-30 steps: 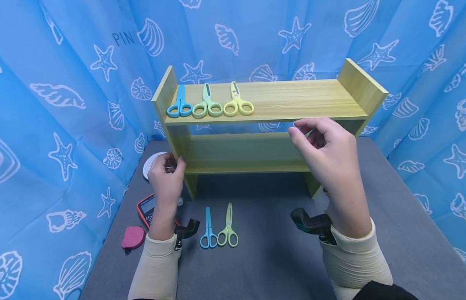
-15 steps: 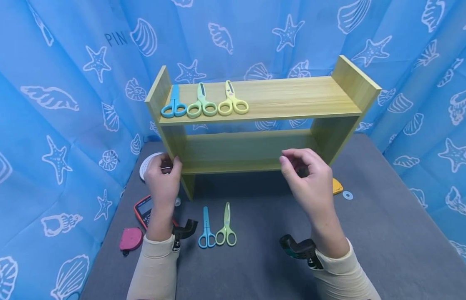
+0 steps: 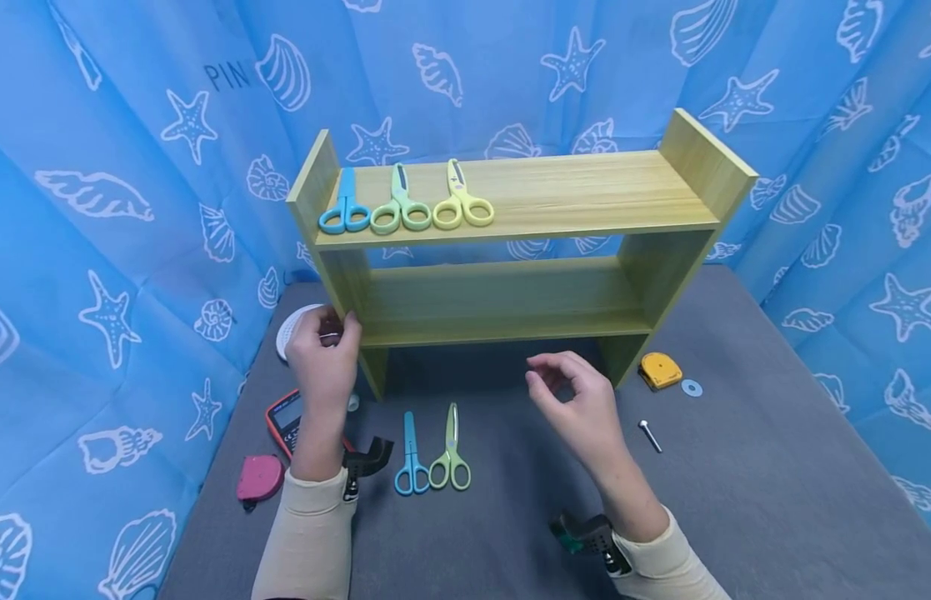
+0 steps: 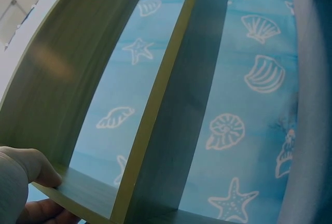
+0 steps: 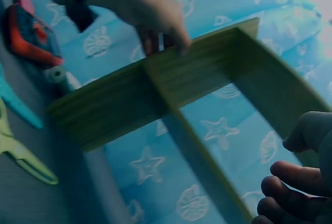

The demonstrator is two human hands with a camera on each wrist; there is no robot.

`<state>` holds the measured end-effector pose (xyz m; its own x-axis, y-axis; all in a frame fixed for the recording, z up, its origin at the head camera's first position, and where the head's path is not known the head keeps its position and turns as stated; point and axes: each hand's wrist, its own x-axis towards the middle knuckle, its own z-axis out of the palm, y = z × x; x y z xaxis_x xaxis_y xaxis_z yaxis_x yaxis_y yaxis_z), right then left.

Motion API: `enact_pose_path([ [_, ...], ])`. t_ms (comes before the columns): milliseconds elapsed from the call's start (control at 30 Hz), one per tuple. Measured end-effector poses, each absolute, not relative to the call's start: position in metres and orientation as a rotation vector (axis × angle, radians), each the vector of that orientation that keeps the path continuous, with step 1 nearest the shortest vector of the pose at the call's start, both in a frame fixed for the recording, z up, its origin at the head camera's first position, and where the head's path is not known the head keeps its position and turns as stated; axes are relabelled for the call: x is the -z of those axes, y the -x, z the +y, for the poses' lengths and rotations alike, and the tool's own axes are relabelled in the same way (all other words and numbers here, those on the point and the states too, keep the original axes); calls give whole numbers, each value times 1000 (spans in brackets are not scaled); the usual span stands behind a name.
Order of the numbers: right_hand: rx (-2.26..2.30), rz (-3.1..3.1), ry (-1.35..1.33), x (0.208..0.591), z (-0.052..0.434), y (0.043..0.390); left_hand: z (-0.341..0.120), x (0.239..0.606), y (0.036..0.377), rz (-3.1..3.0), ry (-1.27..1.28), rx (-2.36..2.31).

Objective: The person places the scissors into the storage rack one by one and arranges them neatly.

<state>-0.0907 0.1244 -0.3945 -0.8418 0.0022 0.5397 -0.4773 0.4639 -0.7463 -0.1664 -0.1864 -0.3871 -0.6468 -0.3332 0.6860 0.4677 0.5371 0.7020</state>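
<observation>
"PIN" on backdrop (image 3: 232, 77), left hand (image 3: 324, 354) gripping shelf (image 3: 510, 200)

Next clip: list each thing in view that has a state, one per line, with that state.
Shelf: upright on the table, left side held.
Left hand: grips the shelf's left side panel.
Right hand: above the table, fingers loosely curled, holding nothing.
Three scissors on top shelf: closed, flat, side by side.
Two scissors on table: closed, flat.
Screw: loose on the table.
</observation>
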Motion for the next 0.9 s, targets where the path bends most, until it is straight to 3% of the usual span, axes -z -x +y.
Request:
enact_pose_path([
  [533, -1473, -2471, -284, 448, 110, 81, -187, 385, 166, -1945, 112, 1205],
  [900, -1427, -2634, -355, 477, 84, 74, -187, 385, 165, -1956, 113, 1195],
])
